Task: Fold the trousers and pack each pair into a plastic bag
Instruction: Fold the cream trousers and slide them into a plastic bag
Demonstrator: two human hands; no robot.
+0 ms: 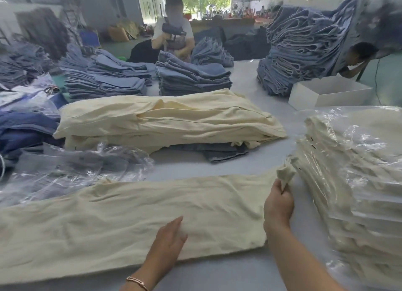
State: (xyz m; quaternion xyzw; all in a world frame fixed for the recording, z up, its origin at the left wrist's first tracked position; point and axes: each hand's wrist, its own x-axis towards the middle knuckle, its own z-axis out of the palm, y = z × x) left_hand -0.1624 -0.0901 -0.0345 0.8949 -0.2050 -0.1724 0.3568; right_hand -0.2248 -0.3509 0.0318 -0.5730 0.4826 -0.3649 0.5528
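Pale grey and wide, the work table (pixel 250 108) of a big warehouse hall is covered with cloth on all sides. On its near part one pair of cream cotton trousers (pixel 121 216) is laid out flat and long, not yet folded and not yet bagged.

A bunched corner of this pair is pinched by the right hand (pixel 278 206) between thumb and curled fingers, at the far right end of the cloth, and is lifted a little from the table. The left hand (pixel 168 240) is laid flat on the near middle of the trousers with straight fingers; nothing is grasped by it, the cloth is only pressed down.

Just beside the right hand a tall stack of cream trousers already packed in clear plastic bags (pixel 352 182) is seen, and its edge is almost touched by the lifted corner. If the corner is pulled with a wide movement, this slippery stack could be pushed and the upper bags could slide down. If the flat hand is lifted too early, the cloth could be dragged and wrinkled, and the fold would probably come out crooked.

To the left, loose empty clear plastic bags (pixel 76 171) are lying. Behind the trousers a pile of unfolded cream trousers (pixel 169 119) is waiting, and further back stacks of blue jeans (pixel 191 79) are standing.
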